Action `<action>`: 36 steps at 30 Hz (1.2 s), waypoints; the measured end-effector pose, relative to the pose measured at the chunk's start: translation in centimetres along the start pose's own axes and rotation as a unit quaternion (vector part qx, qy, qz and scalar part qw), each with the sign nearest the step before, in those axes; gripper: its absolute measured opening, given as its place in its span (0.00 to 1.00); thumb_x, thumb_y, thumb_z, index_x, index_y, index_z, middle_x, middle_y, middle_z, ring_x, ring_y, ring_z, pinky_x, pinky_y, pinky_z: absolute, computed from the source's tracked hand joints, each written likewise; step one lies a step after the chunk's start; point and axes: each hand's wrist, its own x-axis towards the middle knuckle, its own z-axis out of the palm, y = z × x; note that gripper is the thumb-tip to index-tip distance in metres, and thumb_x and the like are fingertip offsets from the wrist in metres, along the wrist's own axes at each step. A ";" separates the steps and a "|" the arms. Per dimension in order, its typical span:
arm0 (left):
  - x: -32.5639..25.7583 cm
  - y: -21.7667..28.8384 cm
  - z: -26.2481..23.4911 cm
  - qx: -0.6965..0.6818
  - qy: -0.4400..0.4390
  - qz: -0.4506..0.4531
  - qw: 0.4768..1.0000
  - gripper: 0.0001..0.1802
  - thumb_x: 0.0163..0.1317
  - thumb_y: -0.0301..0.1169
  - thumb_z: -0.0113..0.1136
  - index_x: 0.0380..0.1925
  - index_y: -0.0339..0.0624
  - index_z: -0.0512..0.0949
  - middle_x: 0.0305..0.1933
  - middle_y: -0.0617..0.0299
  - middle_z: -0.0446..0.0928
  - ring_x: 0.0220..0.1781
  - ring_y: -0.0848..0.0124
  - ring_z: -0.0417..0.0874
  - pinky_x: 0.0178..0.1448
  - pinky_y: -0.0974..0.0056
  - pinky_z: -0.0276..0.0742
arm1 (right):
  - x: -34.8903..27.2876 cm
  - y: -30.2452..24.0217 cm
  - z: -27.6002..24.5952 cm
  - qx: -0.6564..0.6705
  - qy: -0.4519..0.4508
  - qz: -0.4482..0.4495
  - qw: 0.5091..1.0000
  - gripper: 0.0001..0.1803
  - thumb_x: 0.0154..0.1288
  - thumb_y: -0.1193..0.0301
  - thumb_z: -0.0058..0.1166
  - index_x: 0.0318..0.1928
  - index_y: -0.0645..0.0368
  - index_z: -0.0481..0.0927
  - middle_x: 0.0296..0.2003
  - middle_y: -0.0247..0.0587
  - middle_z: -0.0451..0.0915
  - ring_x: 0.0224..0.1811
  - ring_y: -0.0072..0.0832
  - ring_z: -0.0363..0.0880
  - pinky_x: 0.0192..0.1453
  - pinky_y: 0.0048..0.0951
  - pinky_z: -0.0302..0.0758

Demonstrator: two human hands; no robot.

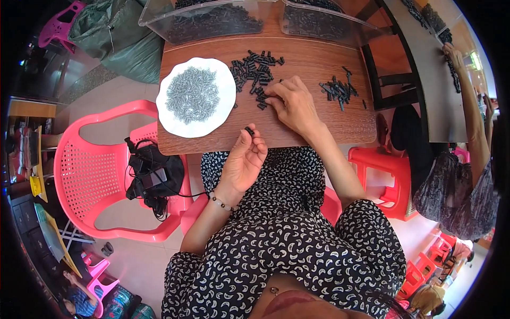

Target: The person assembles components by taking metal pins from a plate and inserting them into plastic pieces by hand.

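Note:
My left hand (245, 159) is raised just off the table's front edge, palm up. Its thumb and fingertips pinch a small black plastic part (249, 131). Over the table my right hand (293, 105) reaches down, thumb and forefinger closed at the near edge of a pile of short black plastic parts (256, 70); whether a part sits between those fingertips is hidden. A white scalloped plate (226, 114) to the left carries a heap of tiny silvery metal pieces (192, 94), probably springs. Thin, longer black pieces (340, 90) lie in a loose heap right of my right hand.
Two clear plastic bins (212, 24) filled with black parts stand along the far side of the brown wooden table (308, 53). A pink chair (85, 170) with a black bag (154, 173) is at left, a red stool (390, 186) at right. Another person's arm (470, 101) works at a neighbouring table.

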 end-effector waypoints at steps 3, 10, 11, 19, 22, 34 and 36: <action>0.1 -0.1 0.0 0.006 0.000 -0.002 1.000 0.14 0.64 0.34 0.62 0.46 0.40 0.76 0.39 0.65 0.76 0.40 0.75 0.76 0.49 0.71 0.77 | 0.0 0.1 0.1 0.000 -0.003 -0.001 1.000 0.08 0.52 0.76 0.62 0.35 0.57 0.81 0.33 0.40 0.80 0.41 0.41 0.74 0.48 0.38 0.72; 0.1 -0.2 0.2 0.021 0.000 0.001 1.000 0.14 0.63 0.34 0.62 0.46 0.41 0.77 0.40 0.66 0.76 0.40 0.75 0.76 0.49 0.71 0.76 | 0.0 0.2 0.2 -0.008 0.018 -0.013 1.000 0.06 0.54 0.74 0.63 0.33 0.59 0.81 0.30 0.39 0.78 0.36 0.39 0.73 0.42 0.36 0.72; 0.2 -0.2 0.2 0.021 0.000 0.001 1.000 0.14 0.63 0.34 0.62 0.46 0.41 0.77 0.40 0.66 0.76 0.40 0.75 0.76 0.49 0.71 0.76 | 0.0 0.2 0.1 -0.002 0.014 -0.003 1.000 0.06 0.55 0.74 0.63 0.34 0.59 0.82 0.31 0.40 0.79 0.36 0.39 0.73 0.42 0.35 0.72; 0.4 -0.1 0.2 0.082 -0.044 0.041 0.995 0.15 0.63 0.34 0.63 0.48 0.43 0.76 0.41 0.67 0.78 0.42 0.76 0.77 0.49 0.70 0.76 | -2.0 -4.0 -4.1 0.249 -0.040 0.124 0.960 0.07 0.56 0.73 0.65 0.34 0.62 0.82 0.28 0.38 0.78 0.36 0.28 0.75 0.41 0.30 0.71; 0.4 -0.6 1.1 0.120 -0.066 0.052 0.989 0.17 0.62 0.34 0.63 0.50 0.43 0.76 0.41 0.68 0.78 0.43 0.76 0.77 0.51 0.70 0.75 | -3.0 -5.2 -5.2 0.262 -0.050 0.094 0.959 0.07 0.55 0.74 0.66 0.34 0.61 0.82 0.28 0.37 0.79 0.34 0.27 0.74 0.42 0.30 0.71; 0.0 -1.7 1.5 0.152 -0.064 0.029 0.986 0.16 0.62 0.37 0.63 0.49 0.48 0.78 0.44 0.70 0.77 0.44 0.77 0.76 0.55 0.67 0.72 | -4.9 -6.8 -6.0 0.261 0.002 0.076 0.962 0.06 0.51 0.78 0.65 0.32 0.62 0.83 0.26 0.39 0.82 0.32 0.32 0.76 0.33 0.29 0.74; -0.1 -1.8 1.5 0.152 -0.062 0.025 0.986 0.15 0.63 0.38 0.63 0.49 0.50 0.78 0.44 0.71 0.76 0.45 0.77 0.76 0.56 0.67 0.72 | -5.1 -6.8 -6.0 0.265 0.007 0.078 0.961 0.06 0.50 0.78 0.65 0.31 0.61 0.83 0.26 0.39 0.82 0.32 0.32 0.76 0.33 0.30 0.74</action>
